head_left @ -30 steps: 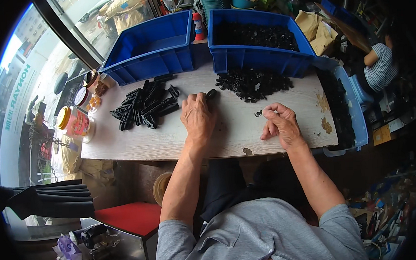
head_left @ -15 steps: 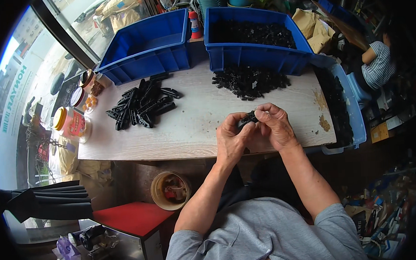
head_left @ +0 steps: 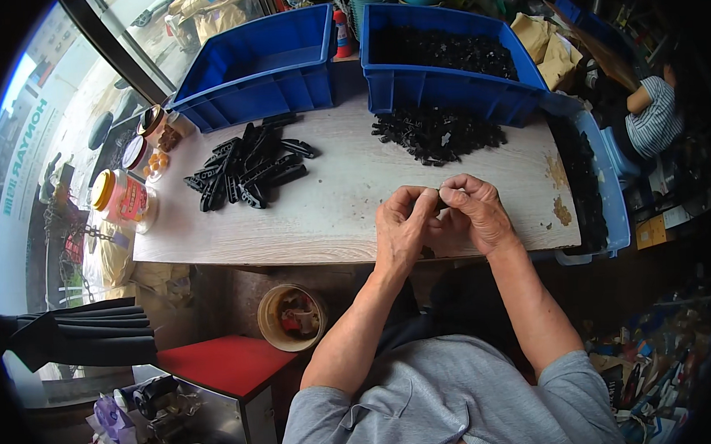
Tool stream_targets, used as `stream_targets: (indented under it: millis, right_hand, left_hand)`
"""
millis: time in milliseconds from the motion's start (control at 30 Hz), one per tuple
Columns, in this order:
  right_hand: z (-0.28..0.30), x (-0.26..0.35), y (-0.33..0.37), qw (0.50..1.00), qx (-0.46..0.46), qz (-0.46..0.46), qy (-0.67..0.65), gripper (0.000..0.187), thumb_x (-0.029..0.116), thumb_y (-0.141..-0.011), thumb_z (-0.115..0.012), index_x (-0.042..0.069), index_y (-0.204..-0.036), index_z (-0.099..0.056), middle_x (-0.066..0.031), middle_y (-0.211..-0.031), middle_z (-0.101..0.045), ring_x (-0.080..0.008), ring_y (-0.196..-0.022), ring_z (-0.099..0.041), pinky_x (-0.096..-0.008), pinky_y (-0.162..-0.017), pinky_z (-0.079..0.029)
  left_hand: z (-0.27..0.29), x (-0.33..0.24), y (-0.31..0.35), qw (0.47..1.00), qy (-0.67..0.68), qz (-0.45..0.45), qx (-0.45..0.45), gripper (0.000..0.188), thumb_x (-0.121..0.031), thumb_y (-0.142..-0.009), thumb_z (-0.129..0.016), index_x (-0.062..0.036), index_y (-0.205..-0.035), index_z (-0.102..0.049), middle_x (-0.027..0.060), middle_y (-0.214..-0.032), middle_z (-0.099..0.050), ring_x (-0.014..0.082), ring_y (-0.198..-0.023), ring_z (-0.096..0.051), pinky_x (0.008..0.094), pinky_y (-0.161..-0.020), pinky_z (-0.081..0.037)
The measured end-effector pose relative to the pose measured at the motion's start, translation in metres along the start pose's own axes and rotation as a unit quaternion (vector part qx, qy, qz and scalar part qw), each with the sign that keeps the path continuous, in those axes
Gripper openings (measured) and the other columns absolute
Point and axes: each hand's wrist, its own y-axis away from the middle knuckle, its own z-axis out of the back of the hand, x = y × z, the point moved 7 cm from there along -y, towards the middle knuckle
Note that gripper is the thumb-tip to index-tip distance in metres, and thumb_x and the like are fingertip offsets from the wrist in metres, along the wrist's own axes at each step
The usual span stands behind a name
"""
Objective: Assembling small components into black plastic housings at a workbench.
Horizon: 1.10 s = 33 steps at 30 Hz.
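Note:
My left hand [head_left: 401, 222] and my right hand [head_left: 484, 214] meet above the table's near edge, both with thumb and fingers pinched together. Between the fingertips sits a small black plastic part [head_left: 441, 204], mostly covered by them. Beyond the hands lies a heap of small black plastic pieces [head_left: 439, 137]. To the left is a loose pile of longer black plastic strips [head_left: 248, 167]. Both piles rest on the pale wood-grain table [head_left: 331, 215].
A blue crate [head_left: 256, 90] and another blue crate [head_left: 453, 96] holding black pieces stand at the back. Lidded jars [head_left: 125, 198] line the left edge. A translucent bin [head_left: 617, 220] is at the right, a bucket [head_left: 292, 318] below. A seated person [head_left: 651, 118] is at far right.
The black part has turned in my fingers and shows less now. Both hands stay pinched together. The whole view has shifted slightly, the far things moving up and right.

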Motion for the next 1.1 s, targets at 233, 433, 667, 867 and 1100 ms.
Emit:
stream_targets:
  millis: [233, 433, 667, 867, 1100]
  right_hand:
    - [-0.009, 0.012, 0.003, 0.995, -0.020, -0.018, 0.099, 0.023, 0.027, -0.087, -0.073, 0.006, -0.084, -0.063, 0.0022, -0.063, -0.055, -0.0061, -0.046, -0.045, -0.0220, -0.046, -0.040]
    - [-0.013, 0.001, 0.005, 0.990, -0.009, 0.015, 0.139, 0.030, 0.028, -0.087, -0.071, 0.008, -0.071, -0.055, 0.0032, -0.057, -0.049, -0.0064, -0.043, -0.042, -0.0230, -0.041, -0.037]
    - [-0.009, 0.005, 0.008, 0.988, -0.018, 0.076, 0.133, 0.038, 0.038, -0.088, -0.072, 0.011, -0.071, -0.052, 0.0070, -0.059, -0.044, -0.0028, -0.049, -0.040, -0.0217, -0.043, -0.030]
    - [0.020, 0.020, 0.015, 0.998, -0.056, 0.014, 0.031, 0.031, 0.027, -0.090, -0.063, 0.014, -0.068, -0.046, 0.0022, -0.045, -0.033, -0.0149, -0.044, -0.052, -0.0460, -0.056, -0.062]
    - [0.139, 0.085, 0.013, 0.917, -0.389, 0.081, -0.042, 0.036, 0.039, -0.086, -0.069, 0.005, -0.085, -0.058, -0.0020, -0.047, -0.035, -0.0190, -0.050, -0.052, -0.0529, -0.066, -0.060]
  left_hand:
    - [0.005, 0.002, 0.005, 0.998, 0.035, 0.039, -0.039, 0.012, -0.010, -0.091, -0.067, 0.0015, -0.092, -0.065, 0.0057, -0.069, -0.063, 0.0105, -0.056, -0.060, 0.0231, -0.053, -0.051]
    - [0.008, -0.003, 0.008, 0.998, 0.047, 0.031, -0.025, 0.011, -0.009, -0.091, -0.067, 0.0017, -0.092, -0.064, 0.0060, -0.070, -0.063, 0.0099, -0.056, -0.060, 0.0231, -0.052, -0.051]
    - [0.009, -0.012, 0.011, 0.995, -0.073, -0.074, -0.005, 0.016, -0.013, -0.090, -0.069, 0.0019, -0.096, -0.066, 0.0073, -0.079, -0.067, 0.0131, -0.067, -0.063, 0.0261, -0.060, -0.052]
    - [0.089, -0.134, 0.012, 0.662, -0.572, -0.433, -0.214, 0.042, 0.006, -0.069, -0.068, -0.0068, -0.108, -0.064, 0.0144, -0.114, -0.061, 0.0369, -0.114, -0.053, 0.0481, -0.098, -0.043]
    - [0.184, -0.146, -0.031, 0.543, -0.747, -0.291, -0.249, 0.035, -0.012, -0.080, -0.071, -0.0143, -0.114, -0.065, 0.0083, -0.105, -0.067, 0.0296, -0.108, -0.059, 0.0446, -0.094, -0.044]
